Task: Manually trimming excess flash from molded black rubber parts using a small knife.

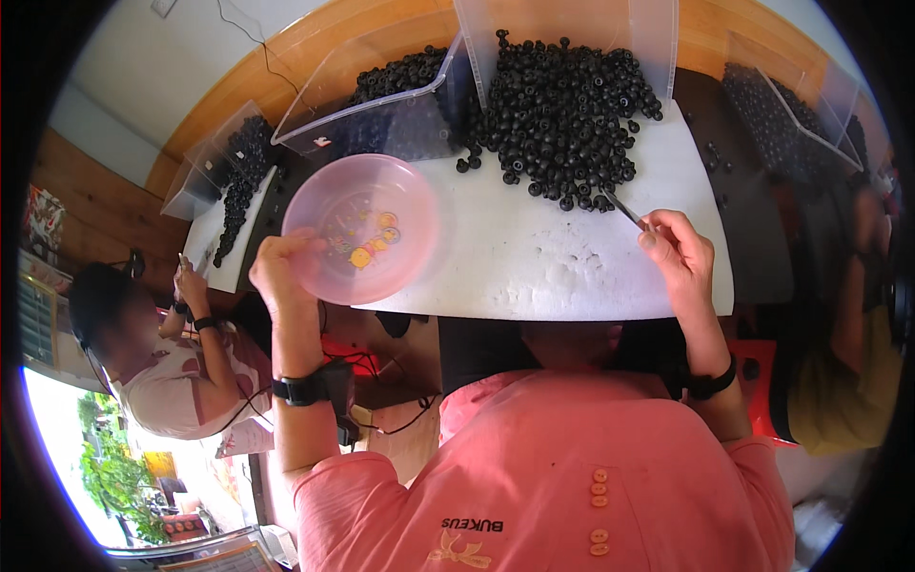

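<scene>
Left hand [276, 262]: grip pinching pink bowl [367, 229] rim, steadying it at counter [534, 257] edge | Right hand [677, 253]: grip pressed on tweezers [624, 208], tips aimed at black bead pile [562, 114] just beyond

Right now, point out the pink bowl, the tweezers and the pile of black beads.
pink bowl [405, 191]: head view, bare inner wall.
tweezers [624, 208]: head view, middle of the metal arms.
pile of black beads [562, 114]: head view, centre of the heap.
</scene>
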